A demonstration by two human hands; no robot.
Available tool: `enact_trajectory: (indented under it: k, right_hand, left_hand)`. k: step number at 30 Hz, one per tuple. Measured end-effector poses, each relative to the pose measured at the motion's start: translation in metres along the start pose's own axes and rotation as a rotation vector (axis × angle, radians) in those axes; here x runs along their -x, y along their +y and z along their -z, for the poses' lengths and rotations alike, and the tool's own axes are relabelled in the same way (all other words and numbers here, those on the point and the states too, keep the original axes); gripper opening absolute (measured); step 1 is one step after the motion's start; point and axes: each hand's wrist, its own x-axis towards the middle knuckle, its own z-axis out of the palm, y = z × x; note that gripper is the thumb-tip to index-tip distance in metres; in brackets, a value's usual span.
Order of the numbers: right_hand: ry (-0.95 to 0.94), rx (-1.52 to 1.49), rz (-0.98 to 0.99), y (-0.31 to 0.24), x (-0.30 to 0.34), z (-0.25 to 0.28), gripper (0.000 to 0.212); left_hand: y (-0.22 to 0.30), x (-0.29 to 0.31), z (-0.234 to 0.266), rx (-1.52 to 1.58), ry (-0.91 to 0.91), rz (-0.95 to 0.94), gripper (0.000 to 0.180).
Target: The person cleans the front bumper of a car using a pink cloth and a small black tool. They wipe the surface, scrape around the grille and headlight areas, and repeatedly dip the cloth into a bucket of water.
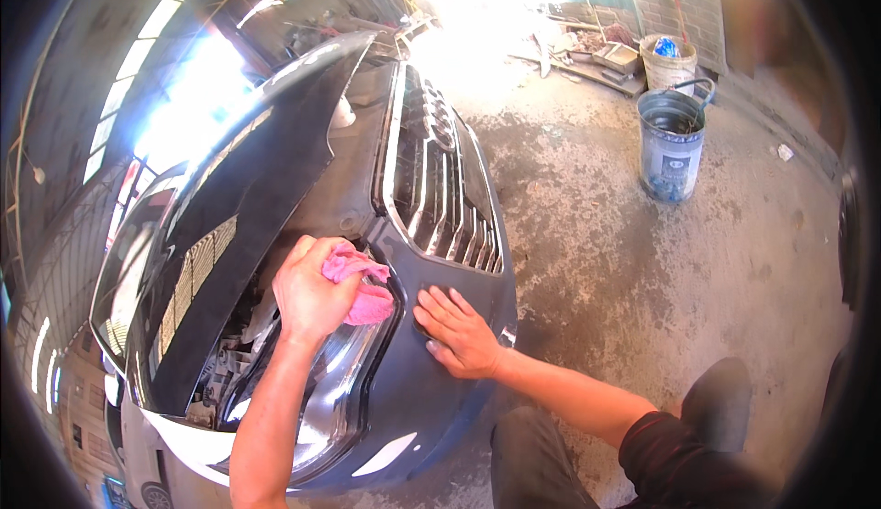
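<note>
A crumpled pink cloth (369, 303) is bunched in my left hand (309, 290), whose fingers are closed round it. It rests at the upper end of the clear headlight (332, 406), beside the bumper's edge. My right hand (456, 333) lies on the matte dark grey bumper (404, 399), below the grille, with its fingers stretched out. A dark edge shows under those fingers; I cannot make out whether it is a thin pad or shadow. The chrome-barred grille (429, 199) lies beyond both hands. Left of it, the car's dark hood (240, 199) stands raised.
Engine bay parts (220, 371) show beneath the hood. On the stained concrete floor (587, 279) stands a bucket (672, 146) of dark liquid, with a pale bucket (668, 67) behind it. Boards and scraps (610, 55) lie by the brick wall. My legs (541, 454) are close to the bumper.
</note>
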Motion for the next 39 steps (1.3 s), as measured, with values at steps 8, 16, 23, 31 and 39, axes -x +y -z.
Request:
enact_trajectory:
  k: [8, 16, 23, 31, 39]
  right_hand:
    - [-0.126, 0.083, 0.094, 0.023, -0.01, 0.015, 0.068]
    - [0.005, 0.013, 0.06, 0.012, -0.088, 0.037, 0.071]
    - [0.095, 0.019, 0.04, 0.005, -0.131, 0.04, 0.063]
    - [0.11, -0.004, -0.004, -0.003, -0.122, 0.035, 0.063]
    - [0.074, 0.095, -0.011, 0.0, -0.093, 0.036, 0.067]
  left_hand:
    - [-0.007, 0.001, -0.001, -0.021, -0.001, -0.007, 0.029]
    - [-0.001, -0.003, 0.008, -0.036, 0.009, -0.004, 0.033]
    - [-0.004, -0.002, 0.006, -0.035, 0.043, 0.018, 0.033]
    - [-0.005, -0.001, 0.007, -0.071, 0.051, 0.004, 0.031]
    - [-0.003, -0.005, 0.004, -0.042, 0.069, 0.016, 0.032]
